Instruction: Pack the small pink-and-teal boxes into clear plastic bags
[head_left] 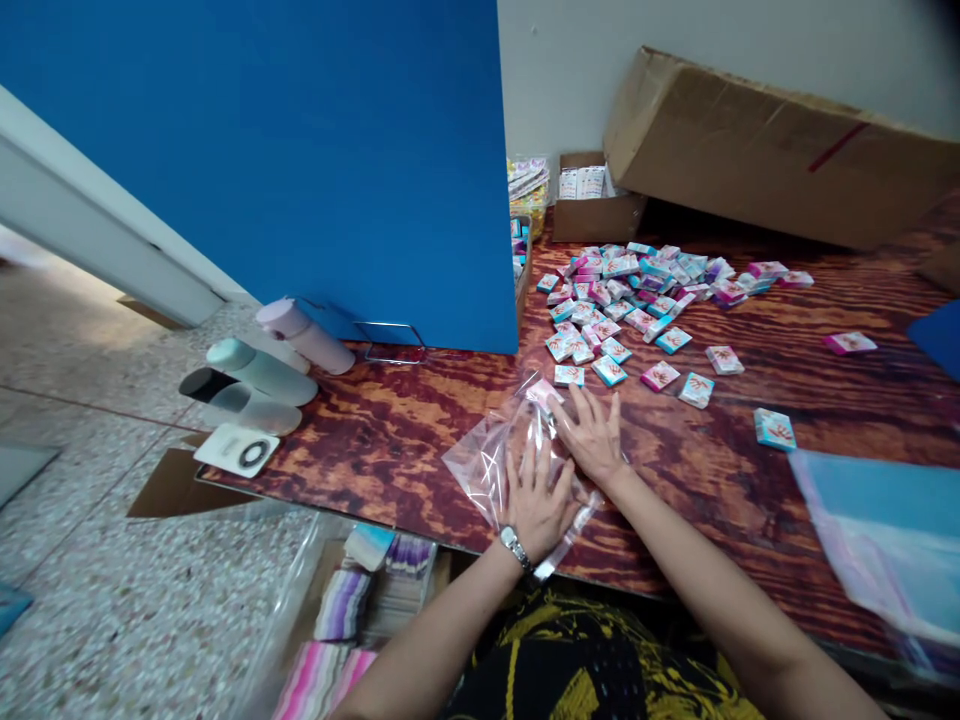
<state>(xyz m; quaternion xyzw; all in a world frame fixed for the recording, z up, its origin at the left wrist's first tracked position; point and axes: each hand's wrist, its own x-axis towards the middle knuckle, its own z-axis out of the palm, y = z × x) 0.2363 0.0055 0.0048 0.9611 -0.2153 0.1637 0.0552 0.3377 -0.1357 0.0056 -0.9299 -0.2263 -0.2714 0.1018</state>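
- Bag [480, 465] of clear, crinkled plastic lies on the wood-grained worktop [405, 440], close to the near edge.
- Left hand [536, 500] (a silver watch [513, 545] on its wrist) lies palm down on the bag, its grip flat and spread wide, clasping nothing.
- Right hand [592, 437] rests just beside it over the bag's right side, its grip likewise spread with fingers extended, nothing enclosed.
- Pinkish box [544, 392] shows at the bag's far end, by the right fingertips (inside or beneath the film, I cannot tell).
- Small pink and blue boxes [620, 266] lie heaped beyond the hands, with several strays to the right.
- Bluish plastic sheeting [885, 530] covers the worktop's right end.
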